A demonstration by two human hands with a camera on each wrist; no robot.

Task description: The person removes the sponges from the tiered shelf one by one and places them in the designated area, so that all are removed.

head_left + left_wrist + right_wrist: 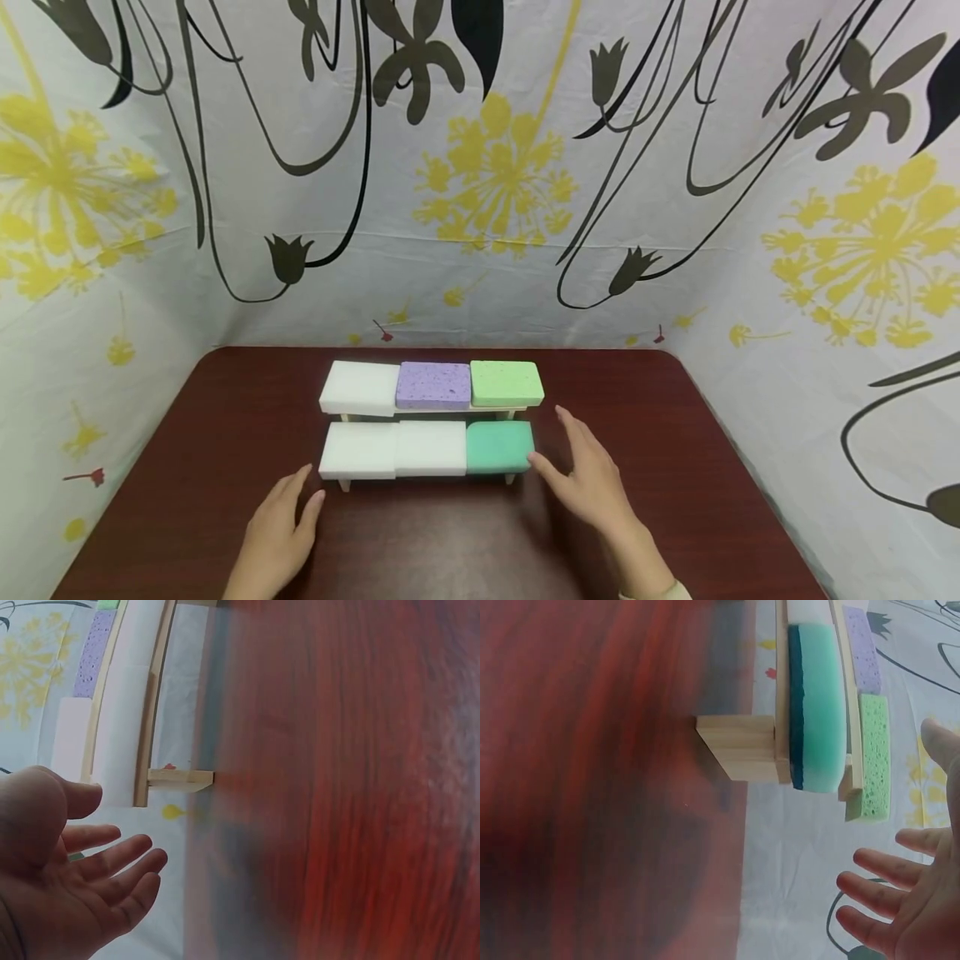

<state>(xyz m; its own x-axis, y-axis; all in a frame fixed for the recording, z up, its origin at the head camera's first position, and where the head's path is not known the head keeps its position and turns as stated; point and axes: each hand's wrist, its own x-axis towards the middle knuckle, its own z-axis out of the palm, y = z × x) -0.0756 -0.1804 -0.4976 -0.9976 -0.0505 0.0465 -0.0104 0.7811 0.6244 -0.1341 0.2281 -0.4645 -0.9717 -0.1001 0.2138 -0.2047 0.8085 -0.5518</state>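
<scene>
Two tiers of a light wooden rack hold sponges side by side. On the upper tier lie a white sponge, a purple sponge and a light green sponge. Below are two white sponges and a teal sponge with a dark scouring layer. My left hand, fingers loosely spread, is just off the rack's left end. Beside the teal sponge is my right hand, fingers extended; whether its thumb touches the sponge I cannot tell. Both palms look bare in the wrist views.
The rack stands on a dark reddish-brown table with rounded far corners. A white cloth with yellow and grey plant prints hangs behind the table and along both sides.
</scene>
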